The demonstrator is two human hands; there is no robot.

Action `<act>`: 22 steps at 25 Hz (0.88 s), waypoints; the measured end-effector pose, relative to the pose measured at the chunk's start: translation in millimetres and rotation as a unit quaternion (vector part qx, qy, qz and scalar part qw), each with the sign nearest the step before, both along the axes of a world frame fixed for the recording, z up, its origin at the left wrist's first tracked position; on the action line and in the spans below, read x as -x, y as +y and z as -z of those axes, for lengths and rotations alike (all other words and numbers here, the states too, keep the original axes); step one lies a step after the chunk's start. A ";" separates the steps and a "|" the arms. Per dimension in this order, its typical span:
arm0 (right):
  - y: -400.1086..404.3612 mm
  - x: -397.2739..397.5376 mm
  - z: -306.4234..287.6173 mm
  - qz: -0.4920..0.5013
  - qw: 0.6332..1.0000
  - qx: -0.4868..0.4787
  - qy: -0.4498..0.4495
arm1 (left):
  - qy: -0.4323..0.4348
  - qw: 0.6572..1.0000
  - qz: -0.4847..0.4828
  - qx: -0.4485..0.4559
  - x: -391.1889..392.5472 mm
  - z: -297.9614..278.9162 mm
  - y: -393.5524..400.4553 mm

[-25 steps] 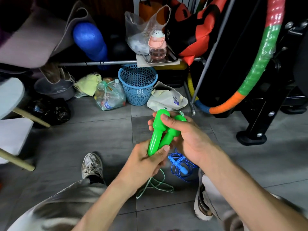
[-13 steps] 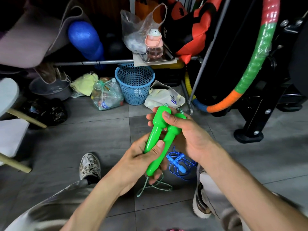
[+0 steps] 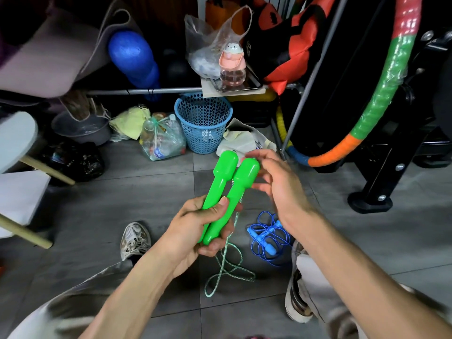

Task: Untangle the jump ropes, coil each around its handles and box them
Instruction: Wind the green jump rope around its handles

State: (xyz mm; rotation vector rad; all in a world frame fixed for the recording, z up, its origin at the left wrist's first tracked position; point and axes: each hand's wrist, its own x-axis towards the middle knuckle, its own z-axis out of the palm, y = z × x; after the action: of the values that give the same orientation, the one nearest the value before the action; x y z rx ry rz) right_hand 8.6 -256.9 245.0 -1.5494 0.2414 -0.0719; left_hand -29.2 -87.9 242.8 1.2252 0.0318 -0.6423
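while the left hand (image 3: 195, 228) grips the lower ends of two green handles (image 3: 225, 192), fingers and thumb wrapped round both, the handles lie side by side with their long axes running from the palm up and away, leaning slightly right. their thick rounded heads point toward the far clutter, the narrow butts stick out below the left fist. the right hand (image 3: 276, 184) is at the head of the right-hand handle with fingers loosely spread; its fingertips seem to be just at the head, though whether they touch it cannot be told, and it grips nothing. a pale green cord (image 3: 227, 267) hangs down from the handles between the hands and ends in loose loops on the grey tiled floor (image 3: 97, 204), between the person's two shoes. a blue rope (image 3: 269, 237), still a tangled heap with its blue handles in it, lies on the floor just right of the cord, beside the right shoe (image 3: 297, 297) and under the right forearm. farther back stands a blue basket (image 3: 203, 123), with a bag of bottles (image 3: 161, 140) just to its left. a striped hoop (image 3: 381, 94) leans at the right.
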 end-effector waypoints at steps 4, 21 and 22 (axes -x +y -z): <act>13.2 6.9 3.4 -0.061 0.992 -0.109 0.015 | 0.029 0.996 -0.056 0.061 -4.1 -3.4 2.4; -6.9 17.0 -29.2 -0.273 0.740 0.608 -0.094 | -0.334 0.734 0.215 -0.551 -1.1 32.0 6.1; -12.4 13.6 -29.2 -0.289 0.751 0.588 -0.079 | -0.353 0.722 0.230 -0.549 0.0 30.1 5.7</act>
State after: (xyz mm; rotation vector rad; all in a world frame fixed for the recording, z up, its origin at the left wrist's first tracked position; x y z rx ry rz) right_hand -5.0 -269.3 274.3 -2.8013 -0.5640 0.1765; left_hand -29.2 -82.1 212.7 2.6462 -0.6440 -0.5181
